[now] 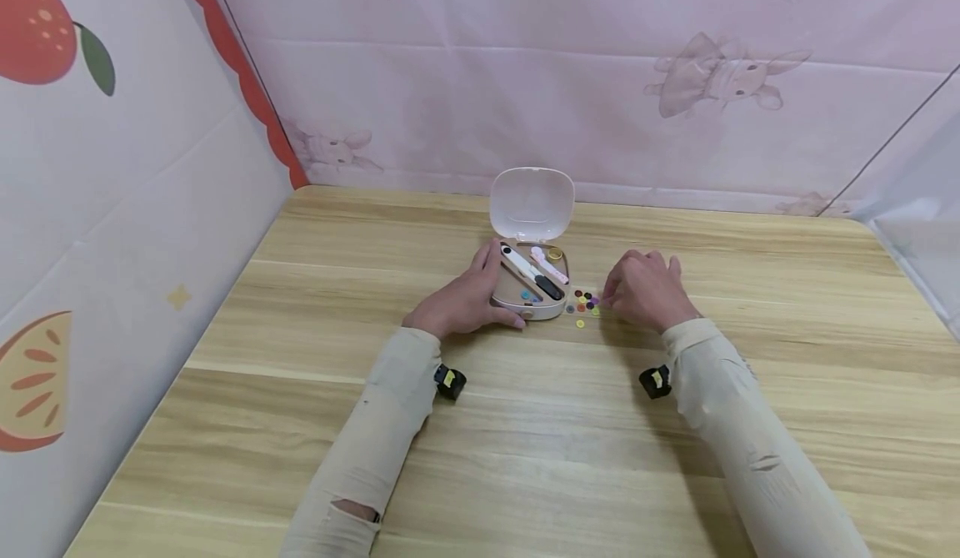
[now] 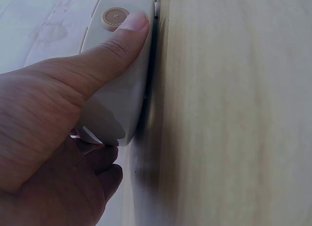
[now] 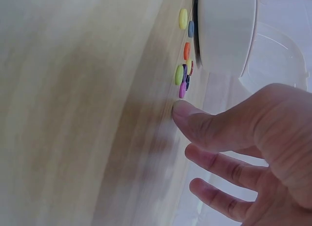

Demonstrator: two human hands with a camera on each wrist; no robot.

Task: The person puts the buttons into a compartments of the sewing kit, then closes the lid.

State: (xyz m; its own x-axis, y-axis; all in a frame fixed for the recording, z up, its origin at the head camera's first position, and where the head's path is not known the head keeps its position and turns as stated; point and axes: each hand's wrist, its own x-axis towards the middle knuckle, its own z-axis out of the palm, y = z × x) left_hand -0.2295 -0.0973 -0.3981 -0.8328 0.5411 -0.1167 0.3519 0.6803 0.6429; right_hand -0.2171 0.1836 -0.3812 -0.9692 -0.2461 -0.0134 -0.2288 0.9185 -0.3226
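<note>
While the left hand (image 1: 467,299) grips the open case (image 1: 531,287), the right hand's (image 1: 642,289) loose, empty grip sits beside the buttons (image 1: 584,301).

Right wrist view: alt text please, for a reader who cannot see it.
The right hand hovers with fingers spread, its thumb tip close to a cluster of small coloured buttons on the wooden table. Beyond them sits a white case.
</note>
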